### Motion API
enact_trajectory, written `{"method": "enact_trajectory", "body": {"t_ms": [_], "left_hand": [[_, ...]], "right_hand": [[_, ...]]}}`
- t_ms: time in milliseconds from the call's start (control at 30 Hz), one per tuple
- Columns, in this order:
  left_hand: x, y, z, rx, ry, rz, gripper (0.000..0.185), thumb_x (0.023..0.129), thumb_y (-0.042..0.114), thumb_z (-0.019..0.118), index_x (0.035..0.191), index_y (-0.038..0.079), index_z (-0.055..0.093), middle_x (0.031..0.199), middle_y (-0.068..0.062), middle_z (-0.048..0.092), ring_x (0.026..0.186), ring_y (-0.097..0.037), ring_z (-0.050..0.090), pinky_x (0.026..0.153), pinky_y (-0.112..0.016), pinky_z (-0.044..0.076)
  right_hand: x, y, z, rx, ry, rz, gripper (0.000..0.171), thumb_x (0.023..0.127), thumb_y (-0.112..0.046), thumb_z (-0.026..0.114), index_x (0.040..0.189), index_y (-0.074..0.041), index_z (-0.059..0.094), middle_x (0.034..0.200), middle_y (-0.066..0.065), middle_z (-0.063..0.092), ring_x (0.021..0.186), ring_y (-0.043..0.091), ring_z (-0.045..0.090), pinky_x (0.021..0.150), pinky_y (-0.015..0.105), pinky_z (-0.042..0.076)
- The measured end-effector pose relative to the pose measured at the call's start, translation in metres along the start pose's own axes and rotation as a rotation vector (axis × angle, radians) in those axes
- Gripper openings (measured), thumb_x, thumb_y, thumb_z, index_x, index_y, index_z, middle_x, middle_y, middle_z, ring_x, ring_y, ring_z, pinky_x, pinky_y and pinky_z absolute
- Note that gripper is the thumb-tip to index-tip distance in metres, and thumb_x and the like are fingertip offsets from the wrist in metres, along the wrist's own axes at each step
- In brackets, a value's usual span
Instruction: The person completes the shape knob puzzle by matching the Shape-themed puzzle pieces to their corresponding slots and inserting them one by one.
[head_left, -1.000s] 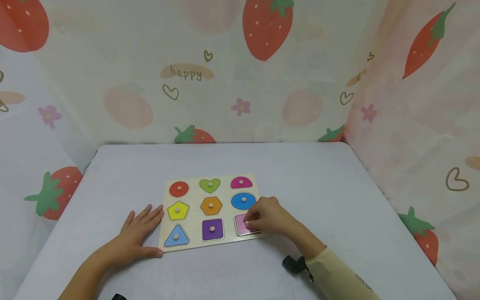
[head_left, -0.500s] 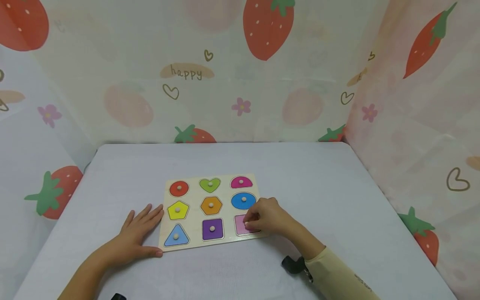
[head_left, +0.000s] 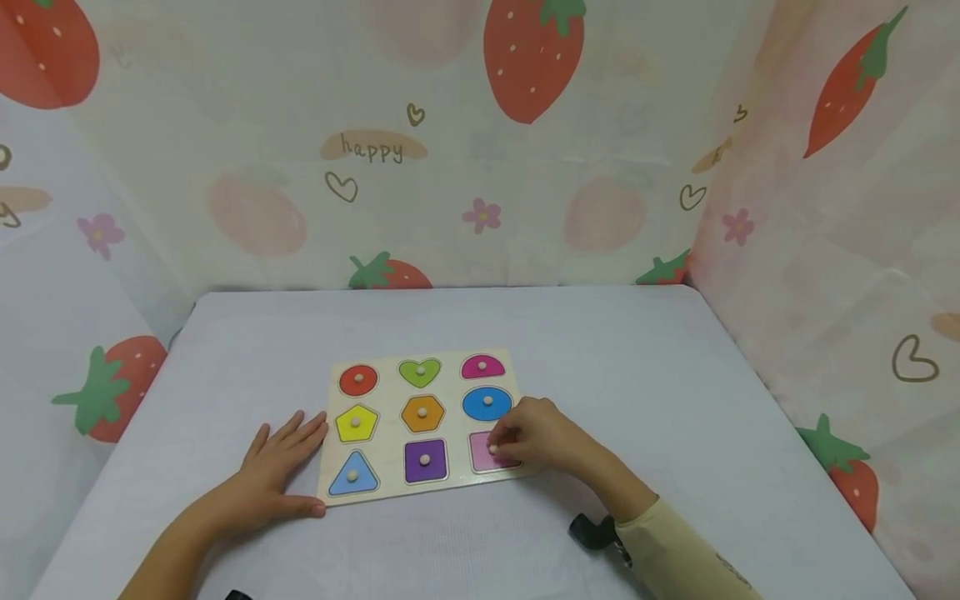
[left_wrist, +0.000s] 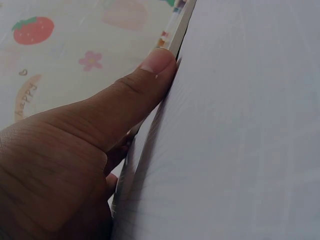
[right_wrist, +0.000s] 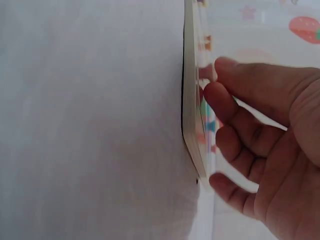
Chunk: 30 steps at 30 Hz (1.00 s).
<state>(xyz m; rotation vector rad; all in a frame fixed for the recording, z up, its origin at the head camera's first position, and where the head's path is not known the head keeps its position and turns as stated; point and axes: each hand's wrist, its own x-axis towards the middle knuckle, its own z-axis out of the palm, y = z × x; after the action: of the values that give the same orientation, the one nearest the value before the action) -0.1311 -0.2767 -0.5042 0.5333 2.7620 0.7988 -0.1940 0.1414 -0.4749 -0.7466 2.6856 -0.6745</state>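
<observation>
A wooden puzzle board [head_left: 389,400] lies on the table with coloured knobbed shapes in its recesses. My right hand [head_left: 498,445] is over the board's near right corner, and its fingertips pinch the knob of the pink square piece [head_left: 480,451], which lies in its recess. The right wrist view shows the board's edge [right_wrist: 191,100] with my right hand's curled fingers [right_wrist: 235,125] beside it. My left hand [head_left: 281,462] lies flat on the table with straight fingers against the board's left edge. Its thumb [left_wrist: 130,95] touches the board's near left corner [left_wrist: 177,30].
The other pieces include a red circle [head_left: 358,380], green heart [head_left: 420,372], blue triangle [head_left: 352,475] and purple square [head_left: 425,460]. A white cloth covers the table [head_left: 637,375]. Strawberry-print curtains [head_left: 450,150] close off the back and both sides.
The pink square piece has sunk from slightly raised to flat in its recess under my right hand. The left hand has not moved.
</observation>
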Motion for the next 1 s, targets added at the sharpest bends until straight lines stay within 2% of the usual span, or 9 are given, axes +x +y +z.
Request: {"method": "enact_trajectory", "body": {"t_ms": [133,233,400,500,633,800,1000], "left_hand": [[-0.002,-0.001,0.000,-0.004,0.000,-0.007,0.118,0.070,0.065,0.082,0.161,0.009,0.033,0.170,-0.012,0.024,0.157,-0.044,0.005,0.119,-0.069,-0.013],[-0.003,-0.004,0.000,0.000,0.001,-0.016,0.119,0.070,0.067,0.082,0.161,0.010,0.032,0.170,-0.011,0.024,0.157,-0.044,0.004,0.120,-0.068,-0.015],[-0.005,-0.008,0.001,0.003,0.000,-0.024,0.118,0.071,0.069,0.080,0.162,0.012,0.031,0.171,-0.009,0.023,0.157,-0.043,0.003,0.120,-0.066,-0.016],[-0.006,-0.009,-0.001,0.001,0.001,-0.026,0.116,0.072,0.068,0.080,0.162,0.012,0.031,0.171,-0.009,0.023,0.157,-0.043,0.003,0.120,-0.066,-0.017],[-0.005,-0.009,-0.004,0.013,-0.007,-0.024,0.115,0.073,0.067,0.080,0.161,0.012,0.033,0.170,-0.009,0.024,0.157,-0.043,0.004,0.120,-0.067,-0.014],[-0.001,-0.005,-0.014,0.058,-0.035,-0.028,0.111,0.073,0.067,0.080,0.159,0.009,0.038,0.167,-0.012,0.031,0.155,-0.046,0.012,0.118,-0.074,0.001],[0.007,-0.002,-0.034,0.134,-0.010,0.013,0.096,0.080,0.057,0.081,0.154,0.006,0.046,0.160,-0.017,0.043,0.149,-0.047,0.031,0.116,-0.074,0.020]], "right_hand": [[0.002,0.004,-0.001,-0.084,0.008,-0.080,0.017,0.087,-0.037,0.083,0.100,-0.026,0.083,0.074,-0.022,0.063,0.088,0.008,0.053,0.081,0.028,0.047],[0.001,0.006,-0.003,-0.152,0.053,-0.135,0.021,0.087,-0.041,0.082,0.103,-0.027,0.083,0.082,-0.021,0.066,0.093,0.007,0.053,0.089,0.032,0.046],[-0.006,0.011,-0.014,-0.148,0.200,-0.221,0.015,0.089,-0.030,0.082,0.102,-0.024,0.081,0.101,-0.012,0.073,0.109,0.011,0.056,0.100,0.041,0.046],[-0.009,0.016,-0.021,-0.154,0.297,-0.263,0.015,0.088,-0.022,0.083,0.103,-0.021,0.081,0.103,-0.010,0.074,0.110,0.014,0.058,0.097,0.041,0.047],[-0.012,0.026,-0.030,-0.198,0.396,-0.264,0.017,0.088,-0.022,0.084,0.104,-0.020,0.081,0.101,-0.009,0.074,0.109,0.015,0.060,0.095,0.041,0.047],[-0.015,0.034,-0.041,-0.228,0.448,-0.248,0.017,0.089,-0.022,0.082,0.105,-0.019,0.080,0.102,-0.007,0.075,0.110,0.017,0.060,0.098,0.043,0.046],[-0.016,0.039,-0.054,-0.251,0.479,-0.282,0.019,0.088,-0.020,0.083,0.106,-0.019,0.079,0.103,-0.006,0.075,0.109,0.018,0.061,0.094,0.043,0.048]]}}
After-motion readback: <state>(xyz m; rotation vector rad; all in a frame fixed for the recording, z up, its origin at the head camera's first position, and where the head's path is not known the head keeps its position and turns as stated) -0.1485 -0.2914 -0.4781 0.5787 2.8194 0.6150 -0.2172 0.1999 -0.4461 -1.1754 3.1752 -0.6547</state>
